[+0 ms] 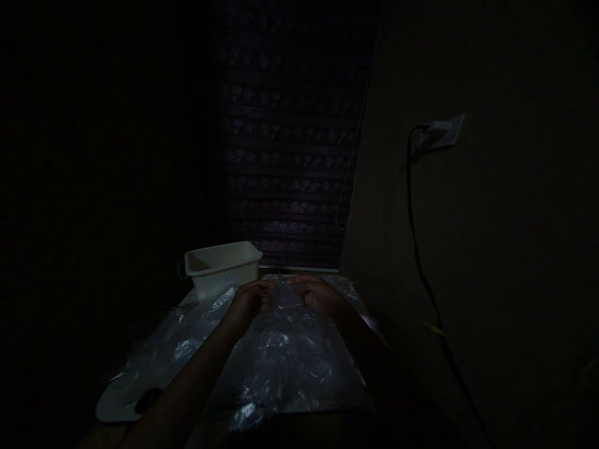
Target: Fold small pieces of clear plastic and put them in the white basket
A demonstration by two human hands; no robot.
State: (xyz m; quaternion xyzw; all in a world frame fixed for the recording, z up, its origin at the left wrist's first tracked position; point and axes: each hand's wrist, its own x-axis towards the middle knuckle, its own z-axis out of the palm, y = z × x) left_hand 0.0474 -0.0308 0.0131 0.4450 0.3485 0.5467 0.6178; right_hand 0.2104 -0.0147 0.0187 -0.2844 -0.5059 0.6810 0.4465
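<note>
In the dim light, a small clear plastic bag or piece of film (286, 298) is stretched between my two hands. My left hand (250, 300) pinches its left side, thumb and fingers closed on the edge. On the opposite side my right hand (318, 293) grips it the same way. Beneath both hands, crinkled clear plastic (276, 355) is spread over the table and reflects light in patches. Whether the held piece is separate from the plastic below, I cannot tell.
A white rectangular plastic bin (227, 274) stands at the table's back left. The pale table (112, 405) has a dark round spot near its front left corner. Behind hangs a patterned blind (285, 156). On the right wall, a black cord (416, 249) runs down from an outlet (442, 132).
</note>
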